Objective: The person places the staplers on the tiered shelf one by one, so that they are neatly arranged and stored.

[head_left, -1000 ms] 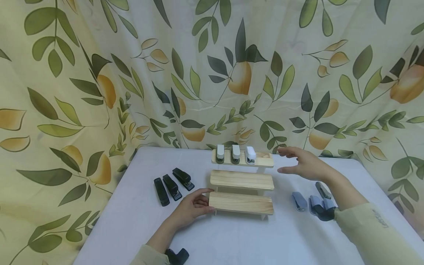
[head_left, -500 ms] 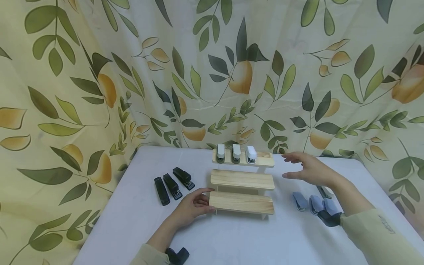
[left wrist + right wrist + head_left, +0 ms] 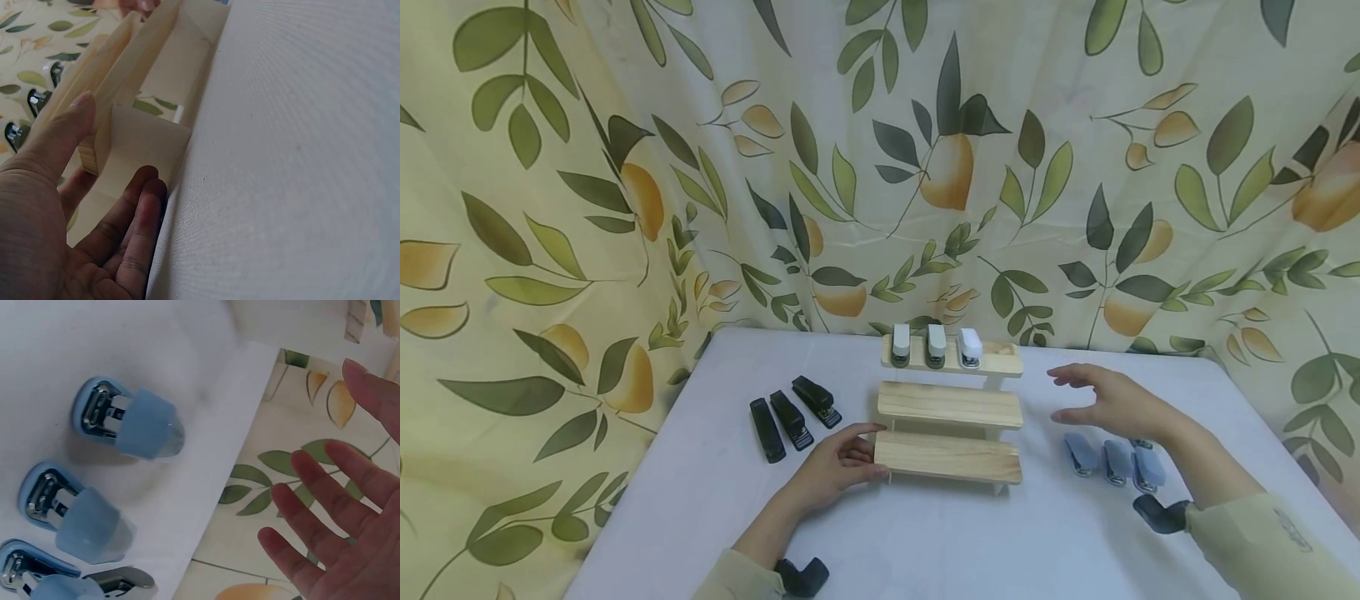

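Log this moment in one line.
left hand grips lowest shelf at left end | right hand holds nothing, near blue staplers | top shelf bears three pale staplers | black staplers on table

Rm. frt. of rack; staplers L & R.

Tiered stand on table, three staplers on top shelf, stapler trio left, stapler cluster right, curtain behind

Left hand sits around 6 to 7 o'clock in the head view, thumb and forefinger in a pinch, other fingers loosely bent. Right hand hovers near 4, fingers loose and spread, forearm aimed at 10.
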A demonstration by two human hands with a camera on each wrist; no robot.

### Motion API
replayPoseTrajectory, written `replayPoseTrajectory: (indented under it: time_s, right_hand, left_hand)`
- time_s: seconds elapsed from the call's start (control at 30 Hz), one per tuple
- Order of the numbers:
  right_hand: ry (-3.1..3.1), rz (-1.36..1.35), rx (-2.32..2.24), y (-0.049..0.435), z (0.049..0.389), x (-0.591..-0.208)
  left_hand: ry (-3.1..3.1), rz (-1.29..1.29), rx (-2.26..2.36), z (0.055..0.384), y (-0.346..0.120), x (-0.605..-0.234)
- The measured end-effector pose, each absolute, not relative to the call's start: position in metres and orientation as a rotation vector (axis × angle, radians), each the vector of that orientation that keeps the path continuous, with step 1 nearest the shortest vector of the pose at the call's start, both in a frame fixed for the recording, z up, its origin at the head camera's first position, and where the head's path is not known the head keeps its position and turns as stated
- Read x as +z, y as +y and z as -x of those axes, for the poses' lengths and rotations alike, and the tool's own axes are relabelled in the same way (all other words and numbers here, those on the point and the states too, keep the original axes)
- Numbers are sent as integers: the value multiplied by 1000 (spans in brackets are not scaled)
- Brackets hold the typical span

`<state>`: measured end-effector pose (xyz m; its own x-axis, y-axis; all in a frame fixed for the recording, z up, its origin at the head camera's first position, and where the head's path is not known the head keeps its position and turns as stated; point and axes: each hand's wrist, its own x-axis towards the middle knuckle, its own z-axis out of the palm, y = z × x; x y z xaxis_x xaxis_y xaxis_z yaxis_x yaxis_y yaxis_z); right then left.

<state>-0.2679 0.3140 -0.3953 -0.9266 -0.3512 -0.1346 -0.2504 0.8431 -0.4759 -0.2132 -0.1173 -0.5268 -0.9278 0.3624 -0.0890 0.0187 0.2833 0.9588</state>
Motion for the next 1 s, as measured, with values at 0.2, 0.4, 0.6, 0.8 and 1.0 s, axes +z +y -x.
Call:
replayPoseTrajectory:
  time_s: [0.2, 0.4, 0.6, 0.8, 1.0]
  right_hand:
    - [2761, 451, -657, 318, 262, -401]
    - [2740, 440, -632, 323, 259, -405]
    - [2731, 414, -618, 330, 257, -411]
    - [2729, 403, -624, 335, 253, -416]
    - [2716, 401, -628, 338, 252, -422]
  left_hand:
    - [2260, -357, 1697, 213, -118, -527]
    - [2273, -364, 1682, 214, -118, -527]
    - [2285, -373, 1668, 213, -118, -527]
    - [2284, -380, 1664, 213, -118, -526]
    - [2278, -377, 1668, 213, -119, -525]
